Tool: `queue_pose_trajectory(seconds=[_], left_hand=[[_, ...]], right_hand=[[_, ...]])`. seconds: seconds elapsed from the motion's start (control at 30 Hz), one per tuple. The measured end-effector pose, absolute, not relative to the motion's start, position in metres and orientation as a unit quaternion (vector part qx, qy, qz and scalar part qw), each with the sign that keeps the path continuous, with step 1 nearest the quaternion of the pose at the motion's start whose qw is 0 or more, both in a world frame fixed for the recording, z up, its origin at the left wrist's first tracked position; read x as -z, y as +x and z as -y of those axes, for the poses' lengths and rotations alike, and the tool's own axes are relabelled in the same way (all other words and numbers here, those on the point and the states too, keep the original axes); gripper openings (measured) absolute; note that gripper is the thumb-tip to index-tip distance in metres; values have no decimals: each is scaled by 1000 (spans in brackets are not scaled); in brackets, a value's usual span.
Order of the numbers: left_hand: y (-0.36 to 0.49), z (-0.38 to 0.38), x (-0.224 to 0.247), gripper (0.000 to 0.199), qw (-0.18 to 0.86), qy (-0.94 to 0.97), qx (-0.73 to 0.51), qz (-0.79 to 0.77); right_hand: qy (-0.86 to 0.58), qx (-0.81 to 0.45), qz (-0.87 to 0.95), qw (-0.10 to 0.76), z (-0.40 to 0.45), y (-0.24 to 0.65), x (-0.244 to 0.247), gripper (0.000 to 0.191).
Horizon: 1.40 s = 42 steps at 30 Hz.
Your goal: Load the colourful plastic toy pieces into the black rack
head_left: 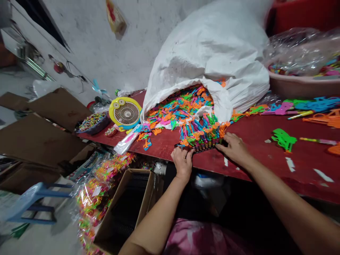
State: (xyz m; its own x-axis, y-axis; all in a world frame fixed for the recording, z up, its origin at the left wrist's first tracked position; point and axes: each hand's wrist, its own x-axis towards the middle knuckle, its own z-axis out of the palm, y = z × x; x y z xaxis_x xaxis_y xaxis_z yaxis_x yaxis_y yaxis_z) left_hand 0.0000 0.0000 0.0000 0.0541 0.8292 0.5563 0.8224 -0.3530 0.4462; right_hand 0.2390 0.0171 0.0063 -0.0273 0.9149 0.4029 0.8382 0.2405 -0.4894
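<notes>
A black rack [205,147] lies near the table's front edge, filled with a row of small plastic pieces [203,132] in orange, blue, green and pink, standing upright. My left hand [182,163] is closed on the rack's left end, fingers curled over it. At the opposite end my right hand [236,148] grips the corner with thumb and fingers. Right behind the rack, a big white sack [202,42] lies with its mouth towards me. Loose plastic pieces [175,109] of the same bright colours spill out of it.
The red table [162,145] also bears a yellow fan [114,115], a purple basket [99,129], a pink basin [300,85] and a green toy gun [283,140]. Below stand an open cardboard box [149,194] with black items, bags of colourful pieces [92,198] and a blue stool [37,193].
</notes>
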Motion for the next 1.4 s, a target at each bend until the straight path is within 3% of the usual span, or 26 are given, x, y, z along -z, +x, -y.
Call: queue_pose_trajectory(seconds=[0.27, 0.4, 0.57, 0.87, 1.13, 1.3, 1.4], left_hand=[[-4, 7, 0, 16, 39, 738, -383, -554], [-25, 13, 8, 30, 23, 775, -371, -511], [-38, 20, 4, 38, 16, 818, -309, -485], [-1, 58, -5, 46, 14, 823, -300, -483], [51, 97, -20, 57, 204, 872, -279, -348], [59, 92, -23, 53, 246, 875, -293, -296], [39, 80, -21, 36, 223, 841, -376, -320]], right_hand=[[-612, -70, 709, 344, -17, 238, -9, 17], [-619, -66, 691, 369, -12, 235, -9, 18], [-669, -71, 580, 460, 23, 204, 0, 55], [-640, -117, 612, 450, 28, 176, 11, 75], [-473, -322, 665, 481, -36, 216, -23, 39], [-503, -342, 610, 507, -12, 241, -28, 41], [-552, -330, 569, 512, 25, 270, -29, 41]])
